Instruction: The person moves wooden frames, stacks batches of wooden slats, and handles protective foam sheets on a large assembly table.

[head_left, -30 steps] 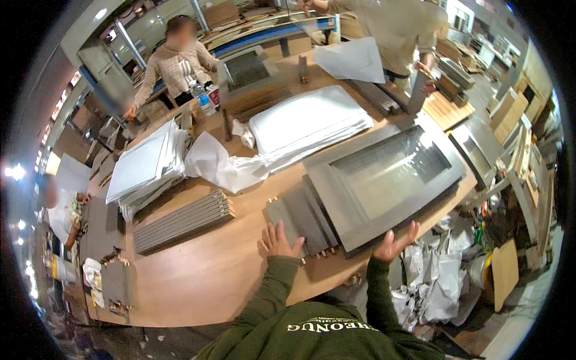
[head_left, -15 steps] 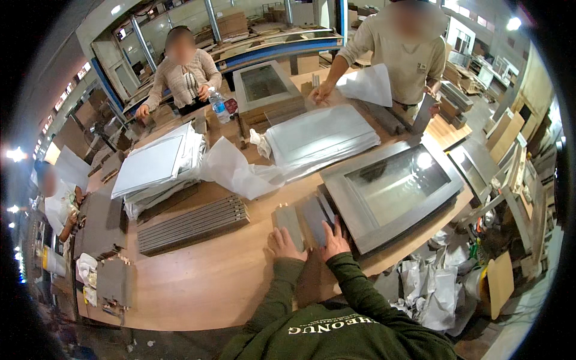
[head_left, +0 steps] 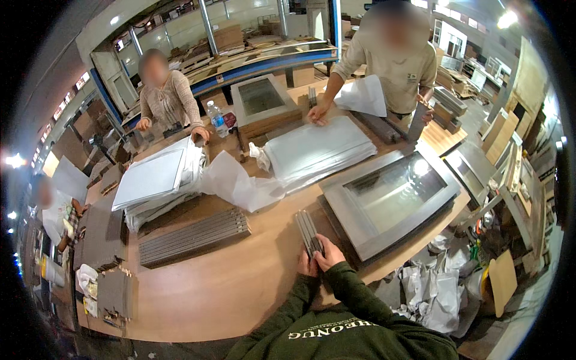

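Several narrow grey wooden strips (head_left: 307, 227) stand on edge side by side, pressed into one bundle at the front of the table. My left hand (head_left: 306, 264) is closed round the near left side of the bundle, its fingers partly hidden. From the right, my right hand (head_left: 330, 254) grips the same strips, fingers bent along their side. Just right of them lies a grey framed glass door panel (head_left: 358, 227) on another panel. A row of similar long grey strips (head_left: 195, 237) rests on the table to the left.
Stacks of white-wrapped panels (head_left: 150, 177) and sheets (head_left: 318, 144) occupy the far side, with crumpled wrapping (head_left: 237, 183) between. A water bottle (head_left: 217, 120) stands behind. Two people are across the wooden table (head_left: 198, 294), another at far left. Crumpled white paper (head_left: 429, 291) lies right of the table.
The grey strips, lying apart under my hands before, are now gathered upright into one bundle between them. The co-worker at the back left has moved a hand onto the white stack.
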Motion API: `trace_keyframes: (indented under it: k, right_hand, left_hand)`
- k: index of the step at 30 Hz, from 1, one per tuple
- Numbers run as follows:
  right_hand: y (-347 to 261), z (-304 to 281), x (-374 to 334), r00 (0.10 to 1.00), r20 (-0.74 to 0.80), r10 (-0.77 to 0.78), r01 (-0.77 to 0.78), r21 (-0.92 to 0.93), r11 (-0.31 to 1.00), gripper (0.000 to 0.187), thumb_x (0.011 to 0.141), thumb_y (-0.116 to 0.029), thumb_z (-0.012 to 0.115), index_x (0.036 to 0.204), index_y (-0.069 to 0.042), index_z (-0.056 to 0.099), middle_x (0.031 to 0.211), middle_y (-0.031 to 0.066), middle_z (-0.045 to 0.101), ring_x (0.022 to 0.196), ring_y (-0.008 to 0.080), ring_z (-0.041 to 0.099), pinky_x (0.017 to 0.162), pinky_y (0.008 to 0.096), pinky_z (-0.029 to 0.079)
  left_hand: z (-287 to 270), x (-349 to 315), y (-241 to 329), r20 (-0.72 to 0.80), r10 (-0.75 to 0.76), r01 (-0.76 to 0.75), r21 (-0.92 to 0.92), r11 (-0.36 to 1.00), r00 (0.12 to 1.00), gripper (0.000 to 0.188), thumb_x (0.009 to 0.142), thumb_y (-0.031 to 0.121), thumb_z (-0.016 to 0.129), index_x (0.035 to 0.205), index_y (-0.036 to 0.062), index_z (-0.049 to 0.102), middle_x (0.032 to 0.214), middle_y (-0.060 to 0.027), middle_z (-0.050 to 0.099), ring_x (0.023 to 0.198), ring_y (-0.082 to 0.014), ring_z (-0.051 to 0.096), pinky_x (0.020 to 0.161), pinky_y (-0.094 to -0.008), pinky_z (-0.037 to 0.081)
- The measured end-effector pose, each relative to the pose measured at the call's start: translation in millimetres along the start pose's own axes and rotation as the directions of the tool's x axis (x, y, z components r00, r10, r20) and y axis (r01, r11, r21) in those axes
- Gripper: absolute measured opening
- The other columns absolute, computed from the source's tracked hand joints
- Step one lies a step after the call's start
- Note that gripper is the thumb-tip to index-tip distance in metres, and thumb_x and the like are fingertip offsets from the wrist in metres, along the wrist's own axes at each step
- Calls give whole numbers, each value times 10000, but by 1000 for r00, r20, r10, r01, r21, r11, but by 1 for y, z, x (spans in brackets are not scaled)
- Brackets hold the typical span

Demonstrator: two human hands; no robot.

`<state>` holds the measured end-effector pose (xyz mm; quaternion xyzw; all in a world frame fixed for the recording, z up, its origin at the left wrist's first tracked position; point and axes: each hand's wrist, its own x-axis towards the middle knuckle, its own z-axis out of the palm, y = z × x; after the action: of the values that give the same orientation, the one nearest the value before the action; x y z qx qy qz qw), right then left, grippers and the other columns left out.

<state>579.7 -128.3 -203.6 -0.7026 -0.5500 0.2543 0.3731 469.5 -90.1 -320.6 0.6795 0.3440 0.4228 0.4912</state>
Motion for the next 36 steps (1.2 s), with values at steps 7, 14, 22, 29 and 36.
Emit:
trace_keyframes:
  k: [7,14,22,29,36]
  right_hand:
    - [-9,-15,-35,985,-85,-152,151,-21,988,626,789,-335,597,1265,-23,337,1268,256,361,1192,390,344,955,414,323]
    - [-32,-28,-63,926,-214,-312,335,81,939,566,710,-194,686,1194,-50,428,1287,244,332,1191,422,325,961,466,313]
    - [-27,-33,-74,982,-120,-148,190,703,685,329,765,-23,586,1076,38,498,968,124,570,907,198,543,814,306,420]
    - [-47,-4,-62,966,-190,-173,251,546,799,294,778,-147,579,1009,32,543,938,123,579,876,194,553,793,303,425]
    - [-83,102,-48,940,-44,-337,337,263,904,352,760,-141,631,1062,1,518,958,98,583,858,178,562,772,302,447]
  left_hand:
    - [20,3,23,26,51,-53,94,994,998,623,815,331,535,1314,41,301,1223,-192,439,1086,-306,449,911,-420,362]
    - [43,5,41,28,91,-95,184,978,995,616,838,341,508,1320,29,283,1218,-202,446,1101,-309,445,927,-413,349]
    - [22,-6,49,-79,117,-85,328,941,990,610,865,351,477,1326,15,263,1212,-214,455,1118,-312,441,944,-404,334]
    - [-94,-33,30,-123,-58,94,316,944,991,629,862,400,485,1305,1,286,1310,-228,328,1207,-354,335,982,-419,309]
    - [-273,-67,3,-332,196,17,543,840,923,484,796,328,577,1126,-12,474,1130,-201,495,1060,-342,465,913,-395,378]
